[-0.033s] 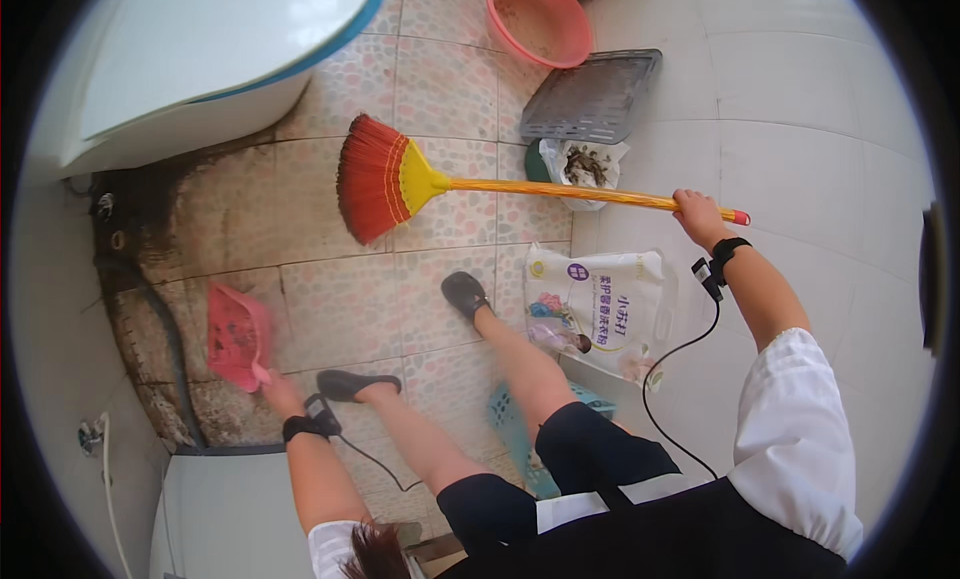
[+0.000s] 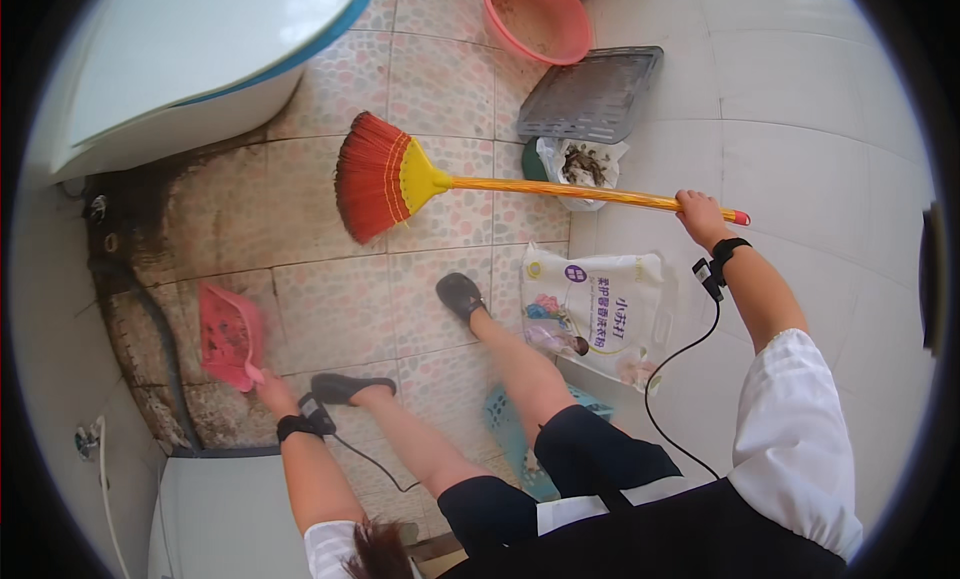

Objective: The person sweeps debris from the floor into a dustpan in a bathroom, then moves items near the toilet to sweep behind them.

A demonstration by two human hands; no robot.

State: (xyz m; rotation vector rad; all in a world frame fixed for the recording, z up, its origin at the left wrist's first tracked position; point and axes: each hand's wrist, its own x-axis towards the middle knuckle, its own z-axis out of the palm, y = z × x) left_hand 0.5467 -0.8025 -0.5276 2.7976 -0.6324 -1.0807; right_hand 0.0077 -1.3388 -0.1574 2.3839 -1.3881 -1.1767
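My right hand [image 2: 702,217] is closed around the orange-striped handle of a broom [image 2: 560,188], close to its red end cap. The broom lies across the view, its yellow collar and red, dark-tipped bristles [image 2: 372,179] pointing left over the tiles. On the left, my left hand [image 2: 275,391] grips the short handle of a pink dustpan [image 2: 232,331]. Dark dirt shows inside the pan, beside the stained floor. Whether the dustpan or the bristles touch the floor, I cannot tell. Black bands with cabled devices are on both wrists.
A white washing machine-like appliance [image 2: 200,69] stands at the far left. A grey hose [image 2: 165,319] runs down the left wall. Along the right wall are a pink basin [image 2: 540,21], a grey slotted panel [image 2: 592,94], a lined bin [image 2: 585,167], a white detergent bag [image 2: 600,314] and a teal basket [image 2: 505,429].
The floor and the dustpan sit slightly farther left in the picture. Both hands keep their hold, and the broom has barely moved.
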